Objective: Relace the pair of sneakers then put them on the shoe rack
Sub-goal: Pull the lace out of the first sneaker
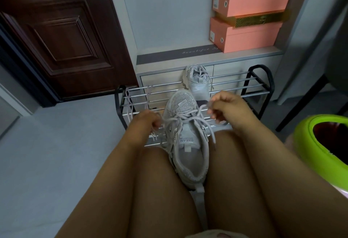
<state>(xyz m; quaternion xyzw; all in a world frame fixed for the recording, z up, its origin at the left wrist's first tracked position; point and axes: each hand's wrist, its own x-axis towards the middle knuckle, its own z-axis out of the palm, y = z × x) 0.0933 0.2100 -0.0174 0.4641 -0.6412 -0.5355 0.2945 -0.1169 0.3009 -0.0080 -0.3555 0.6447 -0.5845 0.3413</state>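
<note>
Sneakers: one sneaker [197, 79] already on the shoe rack [259, 79], the second sneaker [186, 143] just before the rack between the person's knees, lacing nearly done, left hand [145, 121] and right hand [224, 106] each pinching a lace end [211, 134].

A person was seen from above, looking down their own body. Both forearms were bare, with no sleeves, watch or bracelets showing. The left hand [145, 120] and the right hand [227, 106] wore no gloves, and no rings could be made out. The fingernails on the right hand looked pale and fairly long. Both thighs and knees were bare. At the very bottom edge, a small strip of light beige cloth [211, 235], probably shorts or a top's hem, showed.
</note>
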